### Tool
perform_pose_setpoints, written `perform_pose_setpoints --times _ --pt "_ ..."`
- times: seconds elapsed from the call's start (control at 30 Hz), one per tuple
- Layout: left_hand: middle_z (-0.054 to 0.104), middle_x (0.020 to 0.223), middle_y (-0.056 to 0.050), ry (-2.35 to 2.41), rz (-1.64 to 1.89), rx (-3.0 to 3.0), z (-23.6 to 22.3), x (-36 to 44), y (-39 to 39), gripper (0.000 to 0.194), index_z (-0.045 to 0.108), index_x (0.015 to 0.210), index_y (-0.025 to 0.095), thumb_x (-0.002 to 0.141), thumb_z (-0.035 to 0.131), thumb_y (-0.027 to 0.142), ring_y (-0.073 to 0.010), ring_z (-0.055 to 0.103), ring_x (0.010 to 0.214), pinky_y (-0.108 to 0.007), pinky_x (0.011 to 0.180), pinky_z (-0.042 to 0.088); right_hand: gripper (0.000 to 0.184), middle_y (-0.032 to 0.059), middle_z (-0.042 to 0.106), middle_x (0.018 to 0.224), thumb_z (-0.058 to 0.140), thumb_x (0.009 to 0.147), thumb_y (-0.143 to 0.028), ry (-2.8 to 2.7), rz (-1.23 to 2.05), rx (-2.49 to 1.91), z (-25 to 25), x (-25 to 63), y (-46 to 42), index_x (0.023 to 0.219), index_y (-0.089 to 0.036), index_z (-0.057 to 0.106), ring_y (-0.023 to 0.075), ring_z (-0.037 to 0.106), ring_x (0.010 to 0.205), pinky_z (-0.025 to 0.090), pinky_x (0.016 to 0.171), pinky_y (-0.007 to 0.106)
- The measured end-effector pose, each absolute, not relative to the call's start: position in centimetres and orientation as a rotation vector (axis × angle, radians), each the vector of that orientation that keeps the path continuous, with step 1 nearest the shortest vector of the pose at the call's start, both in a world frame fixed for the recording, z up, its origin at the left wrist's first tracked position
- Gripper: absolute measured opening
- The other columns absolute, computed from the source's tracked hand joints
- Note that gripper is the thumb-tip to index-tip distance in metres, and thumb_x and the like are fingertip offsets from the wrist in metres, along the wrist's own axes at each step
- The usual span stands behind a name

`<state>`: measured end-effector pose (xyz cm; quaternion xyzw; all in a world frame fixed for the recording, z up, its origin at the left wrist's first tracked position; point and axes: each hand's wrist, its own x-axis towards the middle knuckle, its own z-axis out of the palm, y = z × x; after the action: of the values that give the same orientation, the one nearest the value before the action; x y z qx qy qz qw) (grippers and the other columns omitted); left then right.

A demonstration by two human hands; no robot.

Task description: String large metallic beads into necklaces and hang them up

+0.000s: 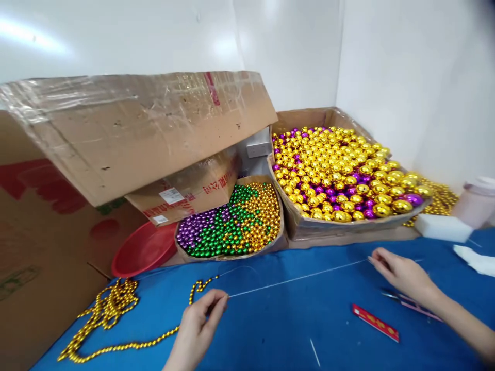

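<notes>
A thin white thread (297, 278) runs taut above the blue cloth between my two hands. My left hand (203, 317) pinches its left end, thumb against fingers. At the right, my right hand (394, 270) pinches the other end between its fingertips. Behind and beside my left hand lies a string of gold beads (135, 344), heaped at the far left and partly hidden by that hand. Under my right forearm lies a pair of scissors (412, 302), partly covered. A red packet (375, 323) with gold marks rests on the cloth between the hands.
Behind the blue cloth (278, 330) stand a box of purple, green and gold beads (235, 221) and a larger box of gold and purple balls (336, 175). A cardboard flap (154, 134) overhangs a red basin (145, 250). A white block (444, 228) sits at right.
</notes>
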<state>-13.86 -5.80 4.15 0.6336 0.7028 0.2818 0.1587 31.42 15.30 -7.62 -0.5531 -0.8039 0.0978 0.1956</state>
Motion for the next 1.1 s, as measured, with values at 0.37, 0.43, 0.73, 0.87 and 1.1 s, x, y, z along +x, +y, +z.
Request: perform_pose_setpoints --times 0.37,0.43,0.73,0.87,1.1 --pt "0.066 0.105 -0.008 1.513 0.923 1.957 5.0 -11.0 -6.6 0.016 0.063 0.088 0.023 0.089 0.048 0.023 -0.0235 0.057 0.107 -0.032 0.091 0.045 0.03 0.0043 0.065 0.115 0.038 0.093 -0.031 -2.46 0.511 -1.061 -1.0 21.1 9.9 0.113 -0.026 0.058 0.018 0.06 0.105 0.045 0.091 0.032" --pt "0.067 0.102 -0.007 1.476 0.947 1.943 5.8 -10.2 -6.7 0.016 0.065 0.086 0.025 0.088 0.049 0.023 -0.0235 0.058 0.107 -0.032 0.091 0.046 0.031 0.0011 0.062 0.121 0.038 0.093 -0.028 -2.477 0.614 -0.848 1.2 16.0 8.5 0.12 -0.028 0.054 0.014 0.057 0.109 0.043 0.094 0.027" --pt "0.066 0.107 -0.007 1.443 0.918 1.86 6.0 -12.0 -5.3 0.016 0.064 0.084 0.022 0.089 0.049 0.027 -0.0226 0.055 0.112 -0.032 0.095 0.042 0.028 0.0032 0.067 0.107 0.049 0.09 -0.024 -2.461 0.832 -0.624 -2.0 5.8 9.1 0.117 -0.022 0.057 0.015 0.064 0.09 0.05 0.079 0.028" --pt "0.067 0.104 -0.007 1.44 0.876 1.857 3.6 -14.5 -1.5 0.021 0.062 0.082 0.02 0.091 0.046 0.031 -0.0204 0.056 0.11 -0.029 0.093 0.041 0.021 0.0042 0.067 0.101 0.047 0.094 -0.027 -2.422 0.837 -0.812 -5.0 5.3 11.3 0.107 -0.016 0.06 0.017 0.063 0.093 0.05 0.083 0.038" --pt "0.068 0.079 -0.003 1.639 0.809 1.871 -0.6 -18.7 2.2 0.028 0.061 0.074 0.017 0.088 0.047 0.036 -0.0177 0.06 0.077 -0.027 0.074 0.045 0.022 0.0041 0.064 0.105 0.052 0.091 -0.031 -2.505 0.787 -1.005 -6.5 3.7 12.5 0.107 -0.017 0.06 0.0179 0.062 0.095 0.05 0.083 0.041"
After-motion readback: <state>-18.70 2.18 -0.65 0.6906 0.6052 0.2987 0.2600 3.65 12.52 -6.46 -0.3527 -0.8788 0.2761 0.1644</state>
